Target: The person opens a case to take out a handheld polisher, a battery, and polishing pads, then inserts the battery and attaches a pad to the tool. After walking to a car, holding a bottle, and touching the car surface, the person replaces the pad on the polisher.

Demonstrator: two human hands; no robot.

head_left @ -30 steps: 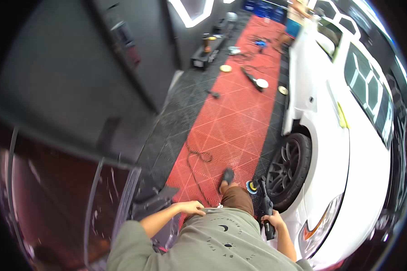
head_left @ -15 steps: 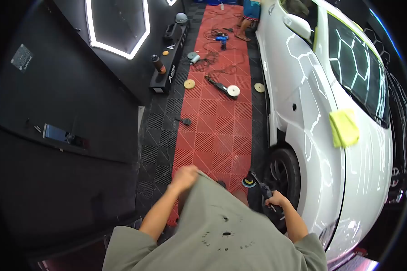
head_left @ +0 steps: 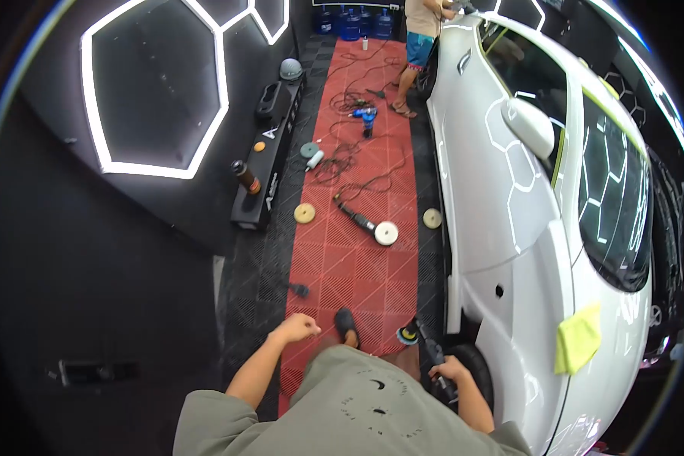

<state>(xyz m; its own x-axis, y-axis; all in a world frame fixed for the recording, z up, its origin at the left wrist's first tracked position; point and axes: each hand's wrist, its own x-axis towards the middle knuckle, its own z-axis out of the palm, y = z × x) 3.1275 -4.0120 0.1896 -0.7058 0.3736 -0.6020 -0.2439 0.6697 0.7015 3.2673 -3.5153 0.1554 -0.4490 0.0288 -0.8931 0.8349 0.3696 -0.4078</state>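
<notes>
Black handheld polisher (head_left: 431, 353) at lower centre-right of the frame, its pad (head_left: 407, 335) at the upper-left end, over the floor and apart from the bodywork. Our right hand (head_left: 450, 369) has its fingers wrapped around the body, closed on it. Our left hand (head_left: 297, 327), lower centre-left, hangs in the air, fingers loosely curled; we see nothing in it, but cannot tell how tightly they close.

We judge the step in hand to be carrying the tool, not working with it. Any next move with it would call for a firm right-hand grip and a pad kept clear of the front wheel (head_left: 475, 372) just beside it.

Further out: the white car (head_left: 501, 266) fills the right side, a yellow-green cloth (head_left: 578, 339) draped on it at lower right. On the red floor strip (head_left: 346, 273), mid-frame, a second polisher (head_left: 357, 221) lies with a white pad (head_left: 386, 233); a yellow pad (head_left: 305, 213) lies left of it. Top centre-right, a co-worker (head_left: 421, 45) stands beside the car.
</notes>
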